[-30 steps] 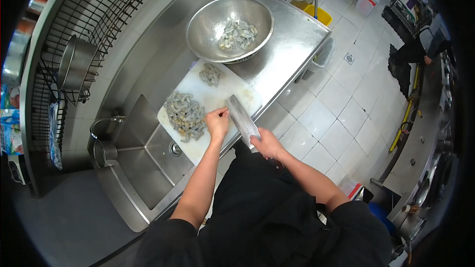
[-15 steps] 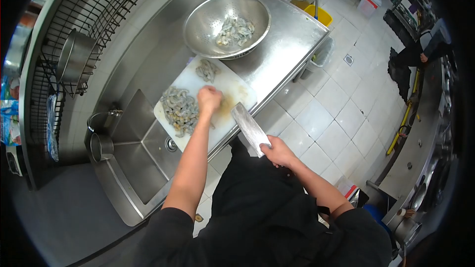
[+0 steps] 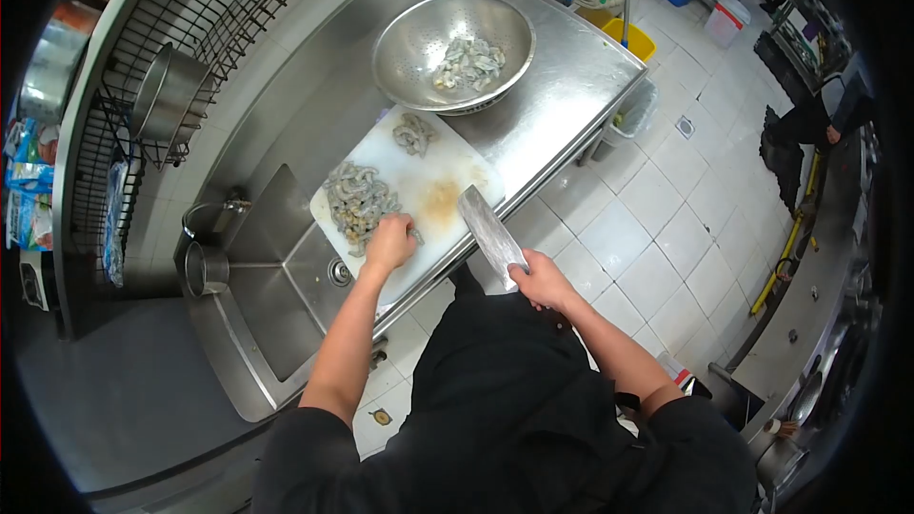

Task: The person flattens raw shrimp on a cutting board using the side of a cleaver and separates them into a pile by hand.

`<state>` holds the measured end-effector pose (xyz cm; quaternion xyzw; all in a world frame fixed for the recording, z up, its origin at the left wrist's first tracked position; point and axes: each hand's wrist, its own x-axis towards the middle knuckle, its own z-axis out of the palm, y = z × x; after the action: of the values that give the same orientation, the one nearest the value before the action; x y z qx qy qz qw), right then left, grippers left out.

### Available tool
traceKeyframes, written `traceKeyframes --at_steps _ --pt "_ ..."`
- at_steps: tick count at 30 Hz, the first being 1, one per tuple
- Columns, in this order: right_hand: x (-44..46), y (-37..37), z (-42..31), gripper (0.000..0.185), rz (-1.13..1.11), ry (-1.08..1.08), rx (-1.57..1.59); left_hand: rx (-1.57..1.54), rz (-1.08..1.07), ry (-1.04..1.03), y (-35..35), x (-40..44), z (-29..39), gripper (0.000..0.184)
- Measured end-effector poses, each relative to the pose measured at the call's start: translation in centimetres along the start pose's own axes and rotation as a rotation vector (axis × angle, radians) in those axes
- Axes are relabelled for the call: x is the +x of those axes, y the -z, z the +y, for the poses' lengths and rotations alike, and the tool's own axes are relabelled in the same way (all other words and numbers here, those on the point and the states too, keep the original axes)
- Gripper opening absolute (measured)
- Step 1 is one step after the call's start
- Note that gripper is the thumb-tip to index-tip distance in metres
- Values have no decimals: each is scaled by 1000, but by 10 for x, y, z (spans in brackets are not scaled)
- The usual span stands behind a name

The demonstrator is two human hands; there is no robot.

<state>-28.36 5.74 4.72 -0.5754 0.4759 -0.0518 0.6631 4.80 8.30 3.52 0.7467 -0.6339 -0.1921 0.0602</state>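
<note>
Left hand [image 3: 390, 244] had moved down to the shrimp pile [image 3: 357, 198], just left of the middle of the frame, so shrimp were close by. Its fingers were curled, holding what, I couldn't tell. Right hand [image 3: 545, 283] gripped the knife [image 3: 490, 233] by the board's [image 3: 465, 160] right edge.

The right hand [image 3: 540, 282] (mostly) hides the handle of the cleaver [image 3: 490, 235].

The cutting board [image 3: 457, 157] lies on the worktop [image 3: 571, 67] between the sink [image 3: 276, 286] at left and the colander [image 3: 452, 48] behind it, with the large shrimp pile [image 3: 354, 198] on its left side.
</note>
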Motion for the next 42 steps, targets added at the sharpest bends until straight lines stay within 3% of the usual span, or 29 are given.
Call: traceKeyframes --at_steps 2,6,8,11,15,21,26,36,42 --pt "3 -1 -1 32 0 1 -4 -72 199 40 -7 1 14 15" --pt "13 -5 -11 30 14 -17 39 -229 273 -81 -20 39 27 15" --pt "24 -6 -11 28 -3 37 187 -572 310 -45 -31 54 29 15" --pt "44 -8 -10 26 -9 43 219 -755 355 114 -42 59 16 13" --pt "63 -10 -17 25 -40 18 261 -522 317 37 -24 35 34 11" --pt "58 -8 -15 27 -107 14 264 -383 483 -15 -38 33 40 12" --pt "36 -9 -16 31 -82 47 103 -445 523 64 -41 34 44 13" --pt "37 -40 -7 30 23 123 113 -519 487 328 -41 21 59 19" --pt "0 -18 -2 33 -150 24 9 -514 468 355 -40 27 56 23"
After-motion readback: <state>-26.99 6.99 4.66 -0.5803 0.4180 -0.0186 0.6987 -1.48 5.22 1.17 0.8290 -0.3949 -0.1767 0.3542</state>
